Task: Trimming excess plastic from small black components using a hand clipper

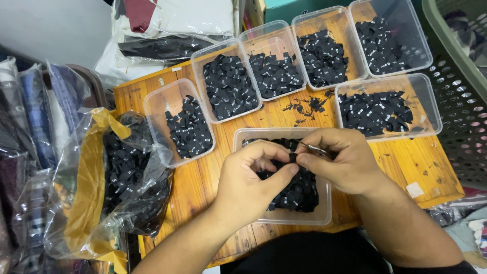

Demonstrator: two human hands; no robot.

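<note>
Two bare hands at work over clear rectangular plastic tub [282, 217] nearest the body, on orange-stained wooden tabletop [401, 162]. Left hand [248, 177] pinching small black woven fabric label [292, 158] between thumb and fingers; right hand [340, 160] pinched on the same label from the other side, with thin metal tool [315, 148], probably snips or tweezers, tucked under the fingers. Both grips narrow, closed on the label. Label held just above the heap of black labels inside the near tub, touching both hands.

Step in hand, as a judgement: separating or trimming one label off a joined strip, sorting stage. Six more clear tubs [385, 104] of like labels ranged beyond, well apart from the hands; loose black scraps [306, 105] on bare wood between them. Crumpled clear plastic bag with yellow lining [96, 203] full of labels at left edge.

Next move calls for: steady pinch from left, fine tool work at the join, then reading the white mark to pick the right tub. Mark too small to tell from here.
</note>
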